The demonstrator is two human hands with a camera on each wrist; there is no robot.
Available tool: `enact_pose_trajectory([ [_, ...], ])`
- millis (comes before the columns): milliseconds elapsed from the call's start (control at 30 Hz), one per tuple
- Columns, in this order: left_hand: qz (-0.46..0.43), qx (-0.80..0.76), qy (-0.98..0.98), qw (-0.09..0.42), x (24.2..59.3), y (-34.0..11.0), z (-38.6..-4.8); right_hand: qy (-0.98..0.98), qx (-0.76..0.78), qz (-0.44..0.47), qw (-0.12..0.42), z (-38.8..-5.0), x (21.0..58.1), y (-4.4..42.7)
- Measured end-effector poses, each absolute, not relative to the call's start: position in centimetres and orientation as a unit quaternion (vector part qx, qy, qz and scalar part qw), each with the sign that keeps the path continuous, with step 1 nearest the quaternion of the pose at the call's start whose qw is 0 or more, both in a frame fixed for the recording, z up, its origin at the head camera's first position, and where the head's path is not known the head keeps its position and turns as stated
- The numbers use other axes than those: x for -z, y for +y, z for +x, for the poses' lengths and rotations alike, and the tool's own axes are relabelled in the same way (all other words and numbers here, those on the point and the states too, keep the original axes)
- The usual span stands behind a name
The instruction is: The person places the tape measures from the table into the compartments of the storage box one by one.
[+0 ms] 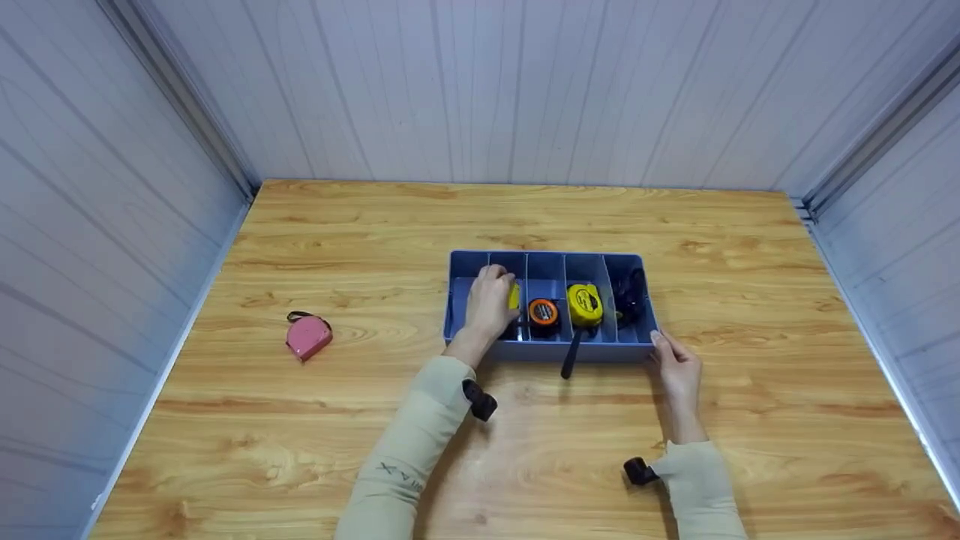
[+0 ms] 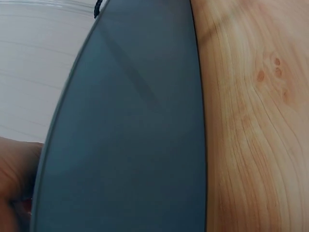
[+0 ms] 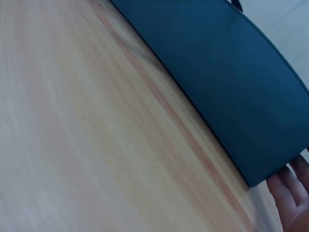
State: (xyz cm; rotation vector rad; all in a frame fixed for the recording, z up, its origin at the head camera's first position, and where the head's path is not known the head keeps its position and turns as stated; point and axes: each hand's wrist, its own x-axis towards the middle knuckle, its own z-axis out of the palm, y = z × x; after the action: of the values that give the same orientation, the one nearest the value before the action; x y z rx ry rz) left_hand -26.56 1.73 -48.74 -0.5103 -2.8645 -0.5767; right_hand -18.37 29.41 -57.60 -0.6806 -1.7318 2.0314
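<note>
A blue divided box [image 1: 555, 352] stands on the wooden table. My left hand [image 1: 489, 304] reaches into its left part and holds a yellow tape measure [image 1: 514, 296], mostly hidden by the fingers. Low at the left edge of the left wrist view, part of that hand [image 2: 17, 179] shows behind the box wall. My right hand [image 1: 679, 371] grips the box's front right corner, thumb at the rim and fingers [image 3: 285, 188] against the end wall. An orange and black tape measure [image 1: 544, 311] sits in the middle compartment. Right of it lies a larger yellow tape measure [image 1: 585, 304].
A black strap [image 1: 571, 356] hangs over the box's front rim. Dark items [image 1: 631, 296] fill part of the rightmost compartment. Far to the left, a pink tape measure [image 1: 308, 336] with a black loop lies on the table [image 1: 375, 262]. Pale panels [image 1: 480, 90] enclose the back and sides.
</note>
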Motion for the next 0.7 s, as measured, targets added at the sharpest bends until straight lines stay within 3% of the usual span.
enact_pose_trajectory([
  [300,-0.199,0.147,-0.966,0.068,49.53,1.60,-26.64,-0.606,-0.729,-0.260,0.181,-18.47,57.85,29.56],
  [700,-0.207,0.160,-0.963,0.059,49.45,1.50,-26.45,-0.606,-0.746,-0.207,0.181,-17.76,57.04,29.18],
])
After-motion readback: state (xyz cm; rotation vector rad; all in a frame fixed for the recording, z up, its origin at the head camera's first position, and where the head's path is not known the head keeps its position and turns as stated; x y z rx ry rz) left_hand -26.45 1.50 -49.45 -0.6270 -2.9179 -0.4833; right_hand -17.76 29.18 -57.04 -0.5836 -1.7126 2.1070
